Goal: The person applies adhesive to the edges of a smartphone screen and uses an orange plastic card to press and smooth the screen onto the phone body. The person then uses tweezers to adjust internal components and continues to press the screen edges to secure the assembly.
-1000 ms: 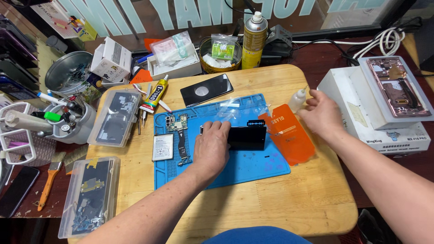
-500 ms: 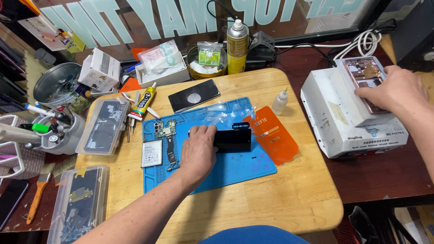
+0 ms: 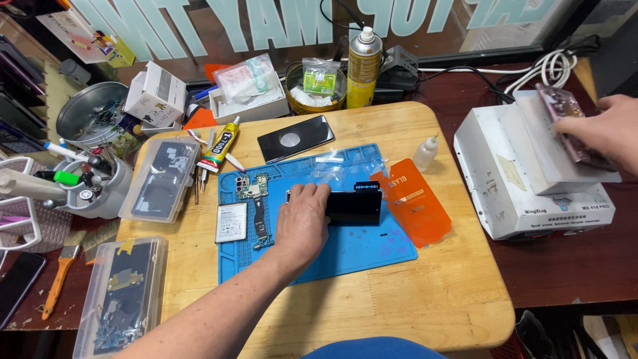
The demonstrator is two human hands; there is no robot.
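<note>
My left hand (image 3: 302,223) presses down on a black phone (image 3: 355,206) that lies on the blue work mat (image 3: 372,249), fingers curled over its left end. A razor blade (image 3: 365,188) sits at the phone's top edge. Far right, my right hand (image 3: 605,129) grips a pinkish phone piece (image 3: 565,110), tilted up off the plate of a white box-shaped machine (image 3: 531,199). On the mat, left of my left hand, lie a white battery (image 3: 231,223) and a green circuit board (image 3: 251,187).
An orange film (image 3: 415,203) and a small dropper bottle (image 3: 425,153) lie right of the mat. A black phone back (image 3: 296,138), glue tube (image 3: 222,145) and spray can (image 3: 364,66) are behind it. Two clear parts trays (image 3: 163,178) (image 3: 123,292) stand at the left.
My right hand left the dropper bottle, swung right to the white machine and took hold of the phone piece, which now tilts up. My left hand stayed on the black phone.
</note>
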